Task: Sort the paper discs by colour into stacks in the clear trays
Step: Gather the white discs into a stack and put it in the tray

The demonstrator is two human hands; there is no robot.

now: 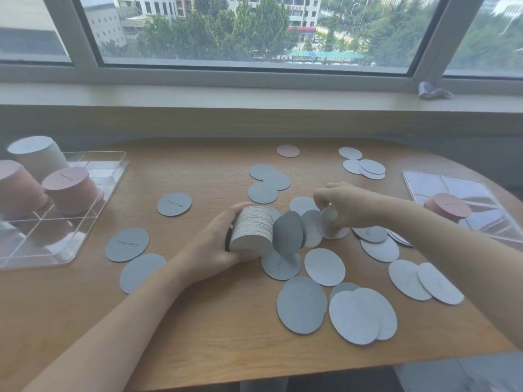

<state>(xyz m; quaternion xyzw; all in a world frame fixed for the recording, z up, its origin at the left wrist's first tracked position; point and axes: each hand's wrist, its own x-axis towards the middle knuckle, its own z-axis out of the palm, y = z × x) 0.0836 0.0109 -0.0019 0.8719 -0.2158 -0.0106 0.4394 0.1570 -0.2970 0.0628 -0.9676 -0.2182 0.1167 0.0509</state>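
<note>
1. Left hand [223, 244] is gripping a thick stack of grey discs [252, 230] on its side, just above the wooden surface [198, 321]; the dark grey end disc [288, 232] is facing right.
2. Right hand [343, 205] is pinching a single pale grey disc [328, 222] by its top edge, holding it tilted just right of the stack.
3. Loose grey discs [325, 267] are lying scattered across the surface, many overlapping; one pink disc [288, 150] is sitting alone near the far edge.
4. Left clear tray [85, 230] is holding two pink stacks [70, 190] and one pale stack [38, 157].
5. Right clear tray [467, 190] is holding one short pink stack [448, 206].
6. Handwriting is showing on a few discs, e.g. one at left [127, 244]; too small to read.
</note>
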